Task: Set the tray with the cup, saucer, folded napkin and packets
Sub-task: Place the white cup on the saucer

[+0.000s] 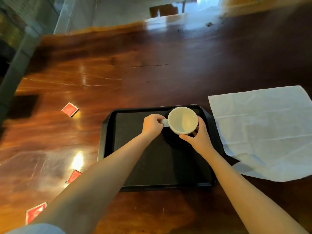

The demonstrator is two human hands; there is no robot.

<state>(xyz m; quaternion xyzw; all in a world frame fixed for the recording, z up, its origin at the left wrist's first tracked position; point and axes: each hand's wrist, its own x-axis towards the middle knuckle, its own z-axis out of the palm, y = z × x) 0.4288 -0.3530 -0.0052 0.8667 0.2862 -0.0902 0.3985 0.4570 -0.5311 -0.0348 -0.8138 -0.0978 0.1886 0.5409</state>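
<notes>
Now I pinch the white, empty cup's handle with my left hand, right hand cupping its side, over the dark saucer at the black tray's one o'clock corner.

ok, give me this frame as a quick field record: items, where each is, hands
tray: black, on wooden table
saucer: dark, tray's far right
cup: white, empty, over saucer
left hand: on cup handle
right hand: on cup's side
napkin: unfolded, right of tray
packets: three red, off tray, left
</notes>
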